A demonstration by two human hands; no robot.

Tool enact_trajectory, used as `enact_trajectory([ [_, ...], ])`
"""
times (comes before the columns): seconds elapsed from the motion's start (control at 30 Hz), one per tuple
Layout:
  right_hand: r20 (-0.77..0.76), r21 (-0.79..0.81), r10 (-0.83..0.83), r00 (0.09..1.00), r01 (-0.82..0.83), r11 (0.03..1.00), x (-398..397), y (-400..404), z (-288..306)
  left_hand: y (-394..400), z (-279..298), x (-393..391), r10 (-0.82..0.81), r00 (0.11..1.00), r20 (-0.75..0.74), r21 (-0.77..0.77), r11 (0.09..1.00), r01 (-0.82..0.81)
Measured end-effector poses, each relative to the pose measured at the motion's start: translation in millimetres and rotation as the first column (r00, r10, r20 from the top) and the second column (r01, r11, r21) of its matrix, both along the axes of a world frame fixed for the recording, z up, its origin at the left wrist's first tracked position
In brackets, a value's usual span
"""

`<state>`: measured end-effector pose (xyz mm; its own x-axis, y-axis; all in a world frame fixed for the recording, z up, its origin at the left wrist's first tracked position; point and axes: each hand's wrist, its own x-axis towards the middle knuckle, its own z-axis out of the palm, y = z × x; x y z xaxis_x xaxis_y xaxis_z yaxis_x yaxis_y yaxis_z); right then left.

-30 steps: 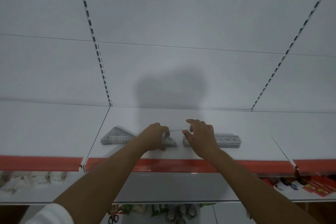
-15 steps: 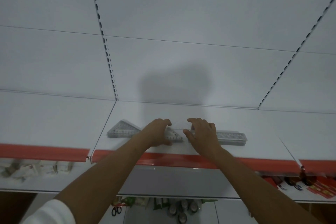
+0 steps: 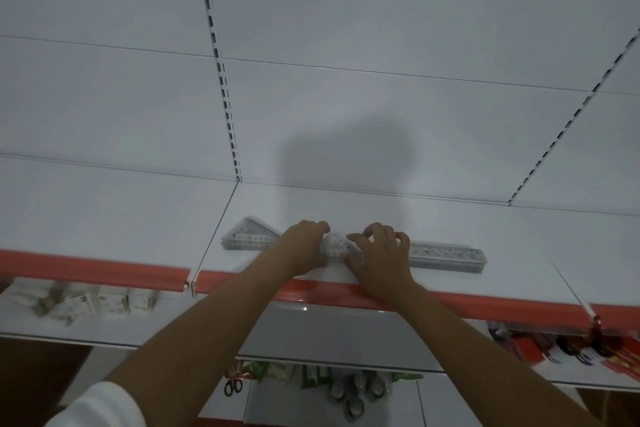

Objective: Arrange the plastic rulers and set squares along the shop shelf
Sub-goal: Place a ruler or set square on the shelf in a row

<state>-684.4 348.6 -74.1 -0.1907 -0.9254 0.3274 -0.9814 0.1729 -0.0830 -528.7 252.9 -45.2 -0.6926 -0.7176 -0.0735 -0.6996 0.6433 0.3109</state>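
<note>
On the white shelf (image 3: 381, 215) with an orange front strip lie three clear plastic stacks in a row. A stack of set squares (image 3: 247, 236) is on the left. A small set-square stack (image 3: 334, 246) sits in the middle, held between both hands. My left hand (image 3: 303, 246) grips its left side with curled fingers. My right hand (image 3: 379, 253) holds its right side, fingers bent over it. A long stack of rulers (image 3: 446, 255) stretches to the right from behind my right hand.
The shelf's orange edge (image 3: 104, 270) runs across the view. Slotted uprights (image 3: 221, 73) rise on the back wall. Lower shelves hold small packets (image 3: 86, 302) at left, scissors and packaged goods (image 3: 346, 388) below, red-packed items (image 3: 571, 350) at right.
The view has shifted so the shelf appears slightly further right and lower. Both hands stay on the middle set-square stack, the right hand's fingers now more curled over it.
</note>
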Motion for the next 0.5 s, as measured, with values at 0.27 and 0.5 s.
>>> enact_trajectory([
  [0.27, 0.012, 0.092, -0.022, 1.000, 0.021, 0.995, -3.4, -4.7, -2.3, 3.4, -4.6, -5.8, -0.016, 0.998, 0.062, -0.039, 0.999, 0.018],
  [0.5, -0.065, 0.258, 0.031, 0.997, -0.014, 0.966, -11.5, -11.0, 11.1, 3.0, -2.2, -8.6, -0.029, 0.994, 0.108, -0.101, 0.994, 0.040],
])
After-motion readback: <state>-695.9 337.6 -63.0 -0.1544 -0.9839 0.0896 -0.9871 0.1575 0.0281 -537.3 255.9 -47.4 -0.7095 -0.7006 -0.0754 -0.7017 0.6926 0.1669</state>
